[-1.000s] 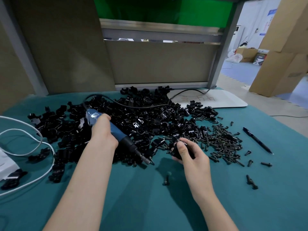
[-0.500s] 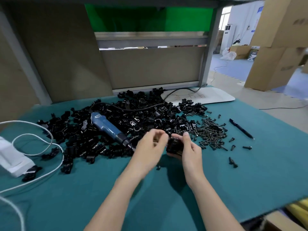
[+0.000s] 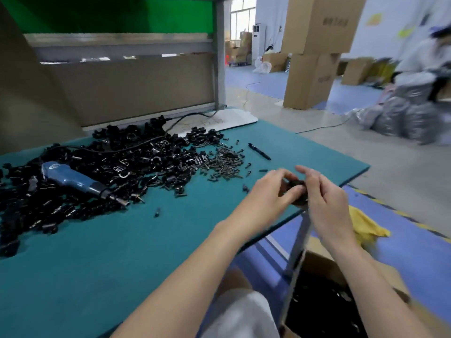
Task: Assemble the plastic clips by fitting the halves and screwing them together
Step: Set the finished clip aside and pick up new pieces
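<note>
- Black plastic clip (image 3: 296,185) sits between your two hands, which are drawn together over the right edge of the table (image 3: 122,252). Your left hand (image 3: 271,191) pinches its left side and your right hand (image 3: 327,203) curls round its right.
- Your fingers hide most of it. You see only a small dark lump, so its long axis and whether the halves are seated cannot be told.
- The cardboard box (image 3: 324,301) of dark parts lies below the clip and nearer you, closest to your right hand.
- The blue screwdriver (image 3: 73,179) lies well apart to the left on the pile of halves (image 3: 109,162), on your left hand's side, so fetching it would likely be that hand's reach.
</note>
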{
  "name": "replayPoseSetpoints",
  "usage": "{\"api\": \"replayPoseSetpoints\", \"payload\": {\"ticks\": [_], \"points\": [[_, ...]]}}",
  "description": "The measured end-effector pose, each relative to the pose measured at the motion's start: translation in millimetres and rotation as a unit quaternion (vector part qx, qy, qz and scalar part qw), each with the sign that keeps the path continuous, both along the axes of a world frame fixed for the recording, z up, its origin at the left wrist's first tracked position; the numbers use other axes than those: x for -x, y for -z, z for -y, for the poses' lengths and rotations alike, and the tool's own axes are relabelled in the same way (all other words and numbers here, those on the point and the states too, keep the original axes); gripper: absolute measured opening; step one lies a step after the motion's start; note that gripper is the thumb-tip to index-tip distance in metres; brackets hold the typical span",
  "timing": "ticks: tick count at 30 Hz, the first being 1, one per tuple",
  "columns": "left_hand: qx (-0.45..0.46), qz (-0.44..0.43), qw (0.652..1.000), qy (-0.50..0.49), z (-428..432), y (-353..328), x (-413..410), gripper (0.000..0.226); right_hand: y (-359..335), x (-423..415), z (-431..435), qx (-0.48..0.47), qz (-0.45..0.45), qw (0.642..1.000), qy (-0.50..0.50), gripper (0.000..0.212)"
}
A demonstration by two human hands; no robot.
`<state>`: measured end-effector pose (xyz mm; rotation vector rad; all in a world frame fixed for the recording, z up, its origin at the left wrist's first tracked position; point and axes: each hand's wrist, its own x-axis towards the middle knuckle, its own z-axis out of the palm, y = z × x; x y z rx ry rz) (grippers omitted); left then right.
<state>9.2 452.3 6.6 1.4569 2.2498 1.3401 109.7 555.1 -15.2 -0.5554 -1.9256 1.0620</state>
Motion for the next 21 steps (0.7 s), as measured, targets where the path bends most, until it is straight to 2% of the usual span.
{"api": "replayPoseSetpoints", "payload": {"ticks": [4,6,8,10,13,17,19,21], "points": [[0.084,0.001,0.993,0.081,-63,9,-45,0.048,8,-58,-47,-0.016,0.137,0.988,0.067,0.032],[0.118,-0.006,0.987,0.105,-75,15,-56,0.055,18,-76,-60,-0.001,0.188,0.979,0.082,0.045],[0.110,0.000,0.987,0.113,-73,18,-56,0.054,22,-81,-58,0.004,0.182,0.979,0.089,0.054],[0.091,0.001,0.991,0.098,-62,18,-45,0.052,22,-69,-50,-0.011,0.154,0.985,0.081,0.049],[0.070,-0.028,0.996,0.042,-25,17,-10,0.049,18,-26,-27,-0.048,0.149,0.987,0.032,0.043],[0.043,-0.047,0.993,-0.097,66,22,50,0.042,18,51,28,-0.104,0.174,0.975,-0.087,0.043],[0.051,-0.073,0.978,-0.189,121,29,76,0.041,21,90,62,-0.125,0.198,0.961,-0.145,0.046],[0.072,-0.124,0.947,-0.287,178,38,96,0.041,25,125,95,-0.157,0.236,0.940,-0.189,0.049]]}}
